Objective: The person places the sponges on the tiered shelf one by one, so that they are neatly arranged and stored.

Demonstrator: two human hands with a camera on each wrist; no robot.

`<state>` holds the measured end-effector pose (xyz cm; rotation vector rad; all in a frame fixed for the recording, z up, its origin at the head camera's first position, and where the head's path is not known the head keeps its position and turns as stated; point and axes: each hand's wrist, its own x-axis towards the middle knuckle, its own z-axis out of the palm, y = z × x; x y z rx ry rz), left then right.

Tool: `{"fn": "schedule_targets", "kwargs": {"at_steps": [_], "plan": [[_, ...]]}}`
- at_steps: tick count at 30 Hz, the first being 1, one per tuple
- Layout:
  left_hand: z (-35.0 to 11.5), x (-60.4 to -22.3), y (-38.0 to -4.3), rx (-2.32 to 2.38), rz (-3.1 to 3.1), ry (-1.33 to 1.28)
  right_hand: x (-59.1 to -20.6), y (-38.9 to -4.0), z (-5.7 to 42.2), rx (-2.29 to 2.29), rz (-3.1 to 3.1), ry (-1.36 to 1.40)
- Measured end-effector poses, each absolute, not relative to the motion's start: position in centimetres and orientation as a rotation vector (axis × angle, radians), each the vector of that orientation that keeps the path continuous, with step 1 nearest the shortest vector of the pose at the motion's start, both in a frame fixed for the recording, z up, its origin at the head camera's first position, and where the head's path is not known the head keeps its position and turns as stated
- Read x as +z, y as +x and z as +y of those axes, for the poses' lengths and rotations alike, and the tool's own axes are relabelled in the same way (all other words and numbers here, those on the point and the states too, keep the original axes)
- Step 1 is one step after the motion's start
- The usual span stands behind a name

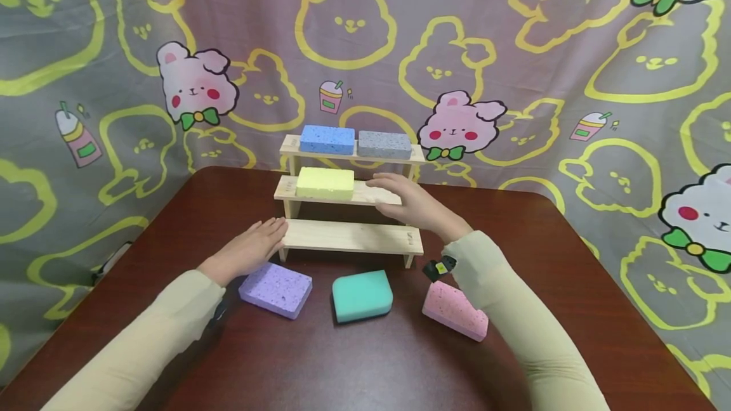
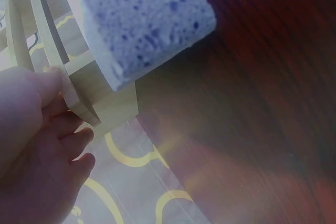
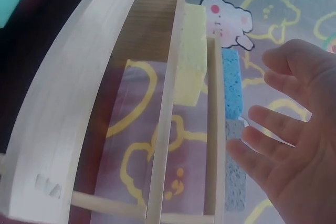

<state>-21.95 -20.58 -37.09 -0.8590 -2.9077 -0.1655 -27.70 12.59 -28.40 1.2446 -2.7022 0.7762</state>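
Note:
A three-tier light wooden display rack (image 1: 354, 236) stands on the table. My left hand (image 1: 251, 249) is at the left end of its bottom tier, and in the left wrist view the thumb and fingers lie about the board's end. Just below this hand is a speckled purple sponge (image 1: 276, 290). My right hand (image 1: 414, 205) hovers by the right part of the middle tier, fingers spread and nothing in them. A yellow sponge (image 1: 325, 184) lies on that tier's left half. On the top tier sit a blue sponge (image 1: 327, 140) and a grey sponge (image 1: 384, 144), side by side.
A teal sponge (image 1: 362, 297) lies on the dark brown table (image 1: 320, 366) in front of the rack. A pink sponge (image 1: 455, 311) is to its right, near the right sleeve (image 1: 502, 284). Behind the table hangs a patterned curtain (image 1: 365, 37).

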Motion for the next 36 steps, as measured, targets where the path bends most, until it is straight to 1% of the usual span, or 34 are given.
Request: {"fn": "schedule_targets", "kwargs": {"at_steps": [13, 26, 36], "plan": [[-20.6, -37.1, -21.8, -0.170, -2.914, -0.855, -29.6, -25.6, 16.7, 0.784, -2.730, 1.185], [-20.6, -37.0, -21.7, -0.154, -2.928, -0.839, -32.1, -23.7, 20.6, 0.851, -2.773, 1.121], [-20.6, -37.1, -21.7, -0.165, -2.916, -0.852, -34.1, -22.4, 22.7, 0.908, -2.845, 1.061]]}}
